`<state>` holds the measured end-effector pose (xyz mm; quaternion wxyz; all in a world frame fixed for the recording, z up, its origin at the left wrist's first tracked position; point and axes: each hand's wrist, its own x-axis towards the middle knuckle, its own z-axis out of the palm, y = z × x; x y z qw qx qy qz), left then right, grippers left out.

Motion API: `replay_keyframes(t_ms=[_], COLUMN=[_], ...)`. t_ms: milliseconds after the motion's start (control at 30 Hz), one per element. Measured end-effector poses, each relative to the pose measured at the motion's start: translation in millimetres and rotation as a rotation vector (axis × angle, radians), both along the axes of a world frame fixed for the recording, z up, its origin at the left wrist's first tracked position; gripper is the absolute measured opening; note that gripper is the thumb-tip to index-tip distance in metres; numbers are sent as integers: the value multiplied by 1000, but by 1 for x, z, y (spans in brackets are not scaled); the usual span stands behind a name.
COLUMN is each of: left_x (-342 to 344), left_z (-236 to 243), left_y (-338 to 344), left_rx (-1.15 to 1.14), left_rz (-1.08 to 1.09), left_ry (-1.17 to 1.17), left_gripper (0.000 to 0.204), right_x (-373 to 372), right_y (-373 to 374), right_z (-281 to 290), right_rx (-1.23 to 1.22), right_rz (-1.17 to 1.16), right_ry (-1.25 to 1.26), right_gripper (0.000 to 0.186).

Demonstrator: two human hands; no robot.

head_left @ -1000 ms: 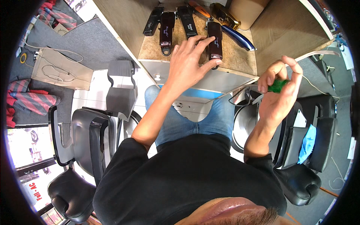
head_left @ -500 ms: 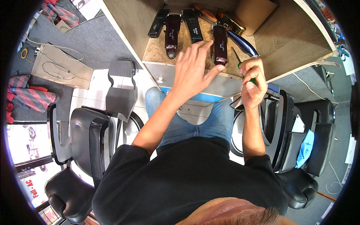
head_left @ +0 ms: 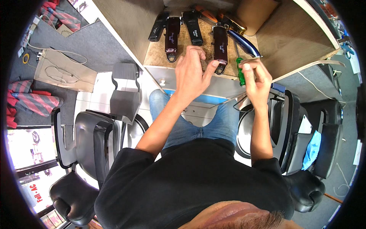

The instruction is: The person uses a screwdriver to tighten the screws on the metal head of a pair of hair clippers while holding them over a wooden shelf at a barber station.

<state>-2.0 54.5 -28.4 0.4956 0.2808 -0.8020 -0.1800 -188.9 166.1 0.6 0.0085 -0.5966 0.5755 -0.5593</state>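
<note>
At the shelf's [head_left: 179, 57] front edge, my left hand [head_left: 190, 72] now pins the dark clipper [head_left: 220, 45], thumb against its hanging loop, fingers spread loose. My right hand [head_left: 257, 78], off to the side a second ago, has come in just right of the clipper, fist closed round the green screwdriver [head_left: 240, 70]. Tip's near the casing, so unscrewing looks close.

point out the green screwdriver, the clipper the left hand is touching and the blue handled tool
green screwdriver [head_left: 240, 74], head view, on its green handle below the shaft
dark clipper [head_left: 220, 45], head view, middle of its body
blue-handled tool [head_left: 244, 43], head view, on the glossy blue handle
</note>
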Motion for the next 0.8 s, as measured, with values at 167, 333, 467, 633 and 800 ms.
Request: replay_keyframes(t_ms=[167, 333, 467, 633, 800], left_x=[-3, -8, -21, -15, -10], left_z=[5, 36, 31, 32, 30], left_y=[-6, -12, -21, -22, -21], left_rx=[44, 228, 196, 341, 417], left_rz=[76, 51, 1, 9, -98], left_ry=[22, -76, -69, -63, -13], left_gripper=[37, 35, 39, 41, 44], right_x=[1, 7, 7, 6, 5], right_y=[-11, -14, -17, -20, -17], right_z=[8, 10, 10, 4, 1], right_rx=[109, 147, 206, 230, 215], right_rz=[-217, -328, -360, -363, -347], right_ry=[-51, -24, -42, -41, -15], right_gripper=[26, 39, 46, 48, 47])
